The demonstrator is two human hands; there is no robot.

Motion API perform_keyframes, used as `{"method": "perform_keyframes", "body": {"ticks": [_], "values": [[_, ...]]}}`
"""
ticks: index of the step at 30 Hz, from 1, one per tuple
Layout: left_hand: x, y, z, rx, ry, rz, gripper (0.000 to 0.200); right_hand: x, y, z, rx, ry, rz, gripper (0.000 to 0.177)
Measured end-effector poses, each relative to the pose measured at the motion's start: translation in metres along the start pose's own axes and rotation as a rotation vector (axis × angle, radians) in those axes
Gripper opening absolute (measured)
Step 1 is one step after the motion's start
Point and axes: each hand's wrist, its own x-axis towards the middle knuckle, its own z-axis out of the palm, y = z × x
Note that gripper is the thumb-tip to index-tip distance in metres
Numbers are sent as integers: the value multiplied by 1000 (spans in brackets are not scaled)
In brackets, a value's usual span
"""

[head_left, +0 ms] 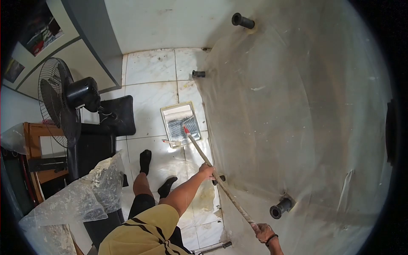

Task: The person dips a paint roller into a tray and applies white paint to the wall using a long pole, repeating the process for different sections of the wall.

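Observation:
A paint roller on a long wooden pole point(236, 204) slants down to the floor, its red handle point(186, 130) over the paint tray point(196, 111). A white roller head point(178, 115) lies at the far end of the tray, above the grey ribbed part. My left hand point(207, 171) is closed around the middle of the pole. Near the pole's upper end, my right hand point(263, 233), with a dark band at the wrist, is wrapped round it. A small paintbrush point(172, 143) rests across the tray's near edge.
Plastic sheeting point(293, 119) covers a large bulky object along the right, with black pipe-like posts point(282, 208) sticking out. On the left stand a black fan point(63, 100), a black padded seat point(91, 153) and crumpled clear plastic point(89, 193). Behind them is a cabinet point(63, 63).

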Motion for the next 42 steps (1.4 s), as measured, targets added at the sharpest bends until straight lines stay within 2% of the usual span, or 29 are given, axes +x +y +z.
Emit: {"method": "perform_keyframes", "body": {"ticks": [1,3,4,8,10,11,14,16,17,19,23,25,26,29,31,33,35,37,38,40,42], "values": [[-1,-5,4,-45,-23,-27,30,-2,7,0,-4,-2,5,62],[-8,-18,16,-88,-47,-61,29,-8,28,-1,-118,87,-115,58],[-16,-25,26,-83,-38,-51,29,-17,33,-7,-66,3,5,58],[-35,-70,48,-179,-106,-77,30,-46,73,-19,-86,-83,95,56],[-35,-92,58,-170,-115,-170,32,-63,92,-21,-86,-29,-80,42],[-35,-96,60,-177,-114,-174,32,-63,94,-22,-91,-34,-78,42],[-38,-90,63,-144,-55,-166,33,-64,83,-27,-76,-77,3,42],[-18,-71,45,-155,-91,-167,33,-45,54,-28,-178,-31,29,57],[-9,-60,37,-168,-126,-169,32,-34,48,-22,-174,-32,31,57],[8,-40,23,-175,-143,-41,32,-13,36,-11,-155,164,-166,57],[2,-4,15,-82,-96,-26,31,-8,15,-19,-100,147,-111,58],[-8,-12,19,-123,-112,9,30,-19,17,-26,-87,145,-153,58],[-14,-17,24,-125,-117,10,30,-28,17,-31,-118,69,-47,55],[-36,-35,41,-136,-94,-19,31,-50,41,-31,-168,80,1,54],[-36,-62,48,-161,-165,-46,34,-63,62,-28,-189,66,14,52],[-45,-78,55,-154,-165,-58,36,-76,82,-24,-124,106,-177,42],[-51,-81,59,-150,-167,-72,38,-73,90,-26,-123,151,-225,40],[-48,-81,56,-167,-142,-139,38,-70,64,-39,-268,20,45,50],[-42,-76,51,-167,-141,-142,38,-60,66,-32,-268,16,47,50],[-23,-57,43,-145,-103,-196,35,-33,67,-19,-293,123,-228,49],[-16,-36,40,-141,-130,-123,35,-27,50,-18,-273,150,-170,50]]}}
